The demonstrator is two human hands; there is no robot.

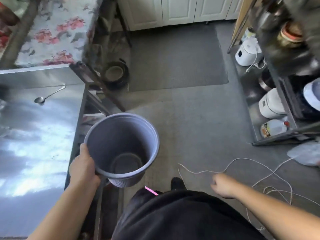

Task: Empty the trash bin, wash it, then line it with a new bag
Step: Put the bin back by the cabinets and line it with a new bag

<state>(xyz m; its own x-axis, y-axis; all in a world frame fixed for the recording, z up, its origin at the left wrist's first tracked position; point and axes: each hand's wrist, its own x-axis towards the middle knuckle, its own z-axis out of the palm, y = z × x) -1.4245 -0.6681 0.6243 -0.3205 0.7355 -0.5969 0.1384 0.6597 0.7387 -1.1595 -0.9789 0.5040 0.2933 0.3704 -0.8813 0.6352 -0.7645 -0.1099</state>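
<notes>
A round grey-lilac plastic trash bin [121,146] hangs in the air beside the steel counter, mouth up and slightly tilted. It has no bag and nothing lies inside; its ribbed outer wall shows at the bottom. My left hand [83,166] grips its near-left rim, thumb over the edge. My right hand [220,185] hangs free over the floor at the lower right, fingers curled loosely, holding nothing.
A steel counter [34,135] with a spoon [48,96] fills the left. A metal shelf rack [277,118] with appliances and a plastic jug [274,128] stands at the right. A white cord [251,170] loops over the grey floor. White cabinets [173,11] close the far side.
</notes>
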